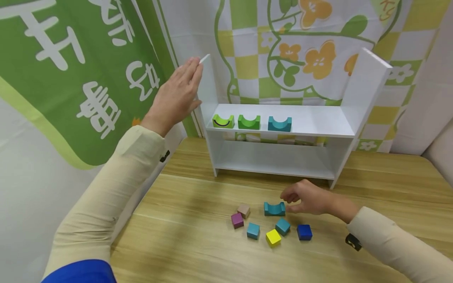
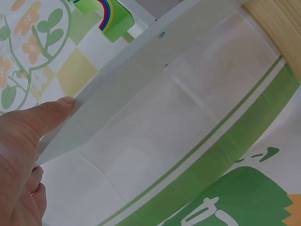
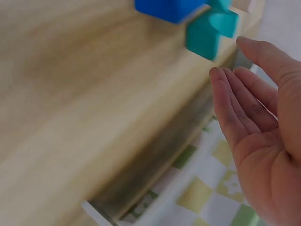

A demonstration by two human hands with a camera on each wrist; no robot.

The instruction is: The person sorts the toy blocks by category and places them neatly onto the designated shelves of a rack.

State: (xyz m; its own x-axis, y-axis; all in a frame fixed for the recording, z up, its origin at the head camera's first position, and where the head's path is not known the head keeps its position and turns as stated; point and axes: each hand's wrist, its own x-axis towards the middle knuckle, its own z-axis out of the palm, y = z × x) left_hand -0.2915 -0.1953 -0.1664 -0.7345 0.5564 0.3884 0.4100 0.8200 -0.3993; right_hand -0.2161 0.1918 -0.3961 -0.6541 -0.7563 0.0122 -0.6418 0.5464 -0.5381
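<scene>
My left hand (image 1: 178, 94) rests against the upper left side panel (image 1: 207, 84) of a white shelf, its fingers straight. In the left wrist view its thumb (image 2: 54, 113) touches the panel's edge. Beside a teal arch-cut block (image 1: 274, 209) on the table, my right hand (image 1: 309, 197) has thumb and fingers parted. The right wrist view shows a gap between its fingertips (image 3: 217, 75) and the teal block (image 3: 203, 35). Three similar cut-out blocks stand on the shelf's upper board: a yellow-green one (image 1: 223, 122), a green one (image 1: 249, 123) and a teal one (image 1: 280, 125).
Small cubes lie in front on the wooden table (image 1: 198, 247): plain wood (image 1: 243, 210), purple (image 1: 237, 220), light teal (image 1: 253, 231), yellow (image 1: 273, 238), teal (image 1: 282, 226) and dark blue (image 1: 304, 232). A patterned cloth (image 1: 247, 78) hangs behind the shelf.
</scene>
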